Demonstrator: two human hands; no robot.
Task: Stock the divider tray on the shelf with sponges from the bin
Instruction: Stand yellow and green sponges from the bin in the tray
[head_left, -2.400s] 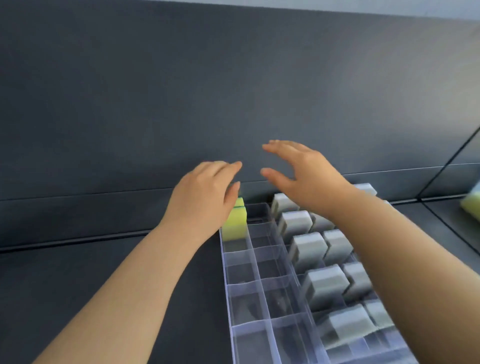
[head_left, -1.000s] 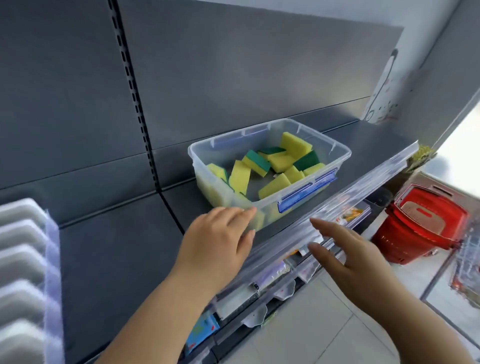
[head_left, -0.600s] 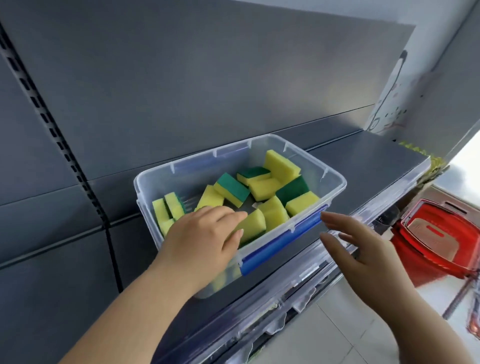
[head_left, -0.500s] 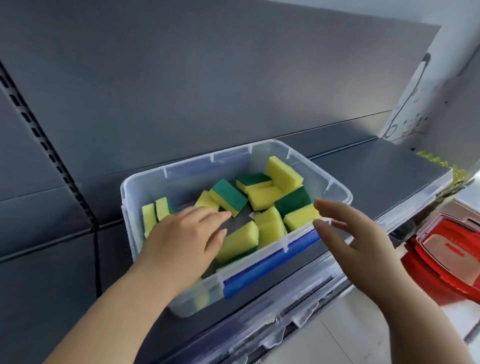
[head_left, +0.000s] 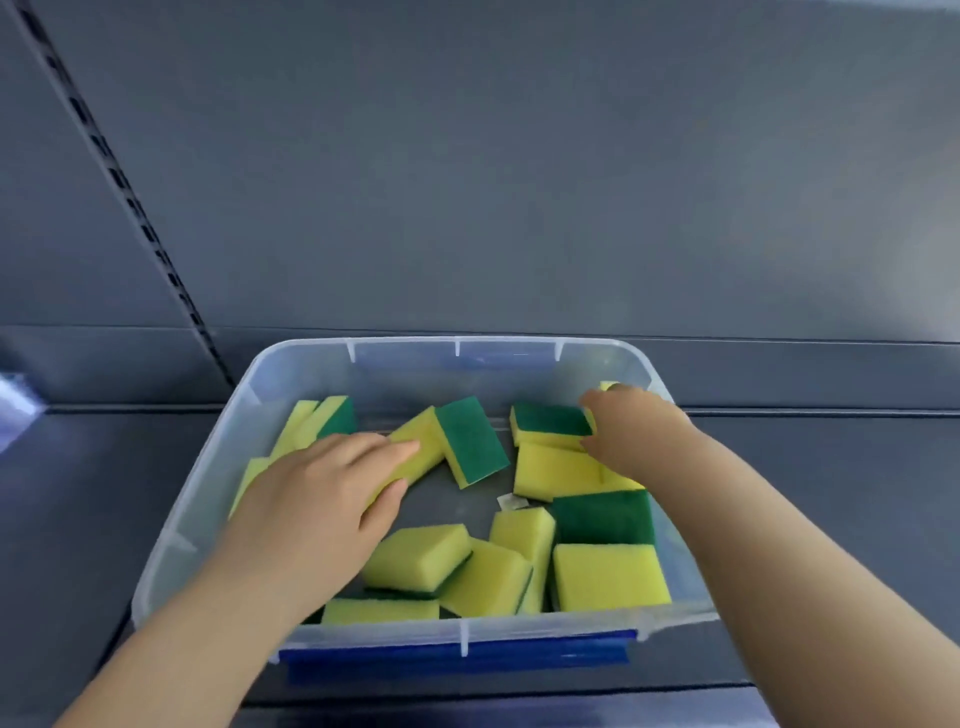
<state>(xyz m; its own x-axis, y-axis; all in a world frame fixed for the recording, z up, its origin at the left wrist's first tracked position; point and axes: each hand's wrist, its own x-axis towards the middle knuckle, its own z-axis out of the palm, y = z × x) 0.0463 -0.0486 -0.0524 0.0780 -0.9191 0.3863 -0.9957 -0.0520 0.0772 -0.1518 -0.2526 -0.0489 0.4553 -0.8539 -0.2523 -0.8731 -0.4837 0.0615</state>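
Clear plastic bin (head_left: 457, 364) sits on the grey shelf (head_left: 78, 519), holding loose yellow-and-green sponges (head_left: 608, 577). On the left I see the left hand (head_left: 317, 504) inside it, fingers laid over the yellow side of a tilted sponge (head_left: 426, 447), thumb curled against its near edge, gripping it. Further right, the right hand (head_left: 639, 436) pinches the end of a green-topped sponge (head_left: 550, 418) with curled fingers, near the back wall.

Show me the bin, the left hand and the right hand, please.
bin (head_left: 519, 630): head view, near rim.
left hand (head_left: 311, 501): head view, back of hand.
right hand (head_left: 636, 436): head view, back of hand.
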